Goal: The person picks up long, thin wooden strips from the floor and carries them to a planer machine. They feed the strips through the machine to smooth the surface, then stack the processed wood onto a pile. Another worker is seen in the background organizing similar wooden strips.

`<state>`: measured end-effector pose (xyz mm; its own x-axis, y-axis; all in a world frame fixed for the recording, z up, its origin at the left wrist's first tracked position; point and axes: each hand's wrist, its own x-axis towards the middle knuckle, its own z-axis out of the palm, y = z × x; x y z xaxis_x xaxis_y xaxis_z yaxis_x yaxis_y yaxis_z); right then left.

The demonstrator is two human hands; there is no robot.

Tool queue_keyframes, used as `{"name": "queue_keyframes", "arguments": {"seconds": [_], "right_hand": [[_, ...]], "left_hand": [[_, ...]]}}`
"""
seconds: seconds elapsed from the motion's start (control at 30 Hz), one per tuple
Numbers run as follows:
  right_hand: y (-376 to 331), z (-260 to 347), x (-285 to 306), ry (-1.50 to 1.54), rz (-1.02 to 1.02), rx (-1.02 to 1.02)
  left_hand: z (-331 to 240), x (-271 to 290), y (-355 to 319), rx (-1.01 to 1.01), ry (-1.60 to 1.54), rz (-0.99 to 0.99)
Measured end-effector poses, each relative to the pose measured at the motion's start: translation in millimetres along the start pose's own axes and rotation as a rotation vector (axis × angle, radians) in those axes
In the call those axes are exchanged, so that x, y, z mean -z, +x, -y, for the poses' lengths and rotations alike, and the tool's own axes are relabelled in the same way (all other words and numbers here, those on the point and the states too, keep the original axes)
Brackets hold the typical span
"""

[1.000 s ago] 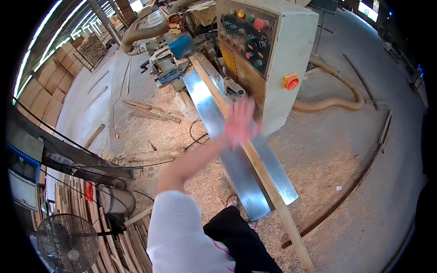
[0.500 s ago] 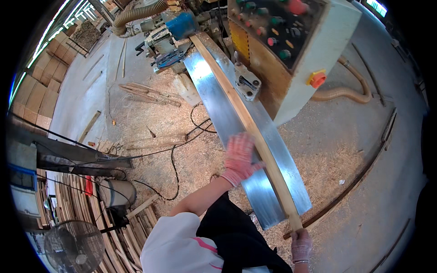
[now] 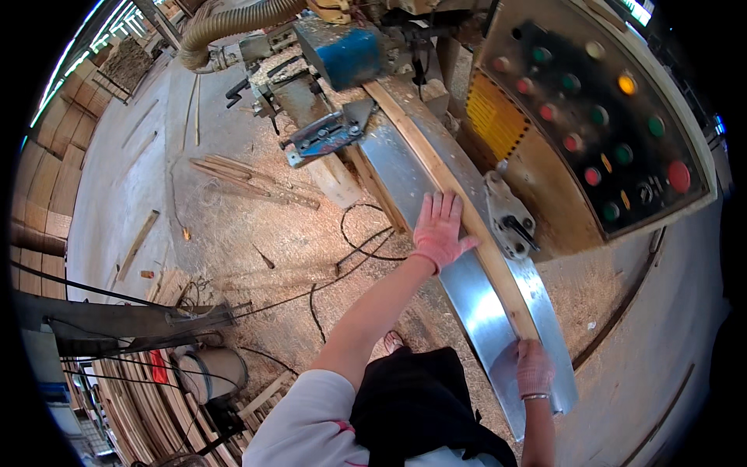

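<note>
A long wooden strip (image 3: 436, 165) lies along the shiny metal table (image 3: 476, 307) of a woodworking machine. Its far end runs in under the blue housing (image 3: 342, 58). My left hand (image 3: 441, 231), in a pinkish knit glove, rests flat with its fingers stretched over the strip's left side, thumb spread toward the right. At the strip's near end my right hand (image 3: 534, 369), gloved the same way, is closed around the wood. A metal clamp-like bracket (image 3: 510, 214) with a black lever sits just right of the strip.
A control cabinet (image 3: 591, 124) with several coloured buttons stands at the right. Wood shavings (image 3: 303, 268) and black cables (image 3: 354, 265) cover the floor at left. Wood strips (image 3: 132, 397) are stacked at lower left beside a bucket (image 3: 210, 372). A ribbed hose (image 3: 226, 27) meets the machine.
Both hands and the wooden strip have advanced along the table toward the blue housing. I have come closer to the machine, so the control cabinet looks larger.
</note>
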<state>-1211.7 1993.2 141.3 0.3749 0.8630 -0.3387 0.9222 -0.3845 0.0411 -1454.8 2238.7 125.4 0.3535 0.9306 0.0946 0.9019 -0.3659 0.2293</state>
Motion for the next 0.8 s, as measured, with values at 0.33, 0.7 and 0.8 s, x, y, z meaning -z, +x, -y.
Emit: {"name": "queue_keyframes", "arguments": {"seconds": [0.33,0.7,0.8], "right_hand": [[128,186,46,-0.14,0.046,0.099],[249,383,131,0.002,0.161,0.252],[298,427,128,0.309,0.149,0.182]], "left_hand": [[248,52,52,0.296,0.18,-0.347],[357,59,70,0.443,0.283,-0.328],[357,66,71,0.449,0.219,-0.301]]}}
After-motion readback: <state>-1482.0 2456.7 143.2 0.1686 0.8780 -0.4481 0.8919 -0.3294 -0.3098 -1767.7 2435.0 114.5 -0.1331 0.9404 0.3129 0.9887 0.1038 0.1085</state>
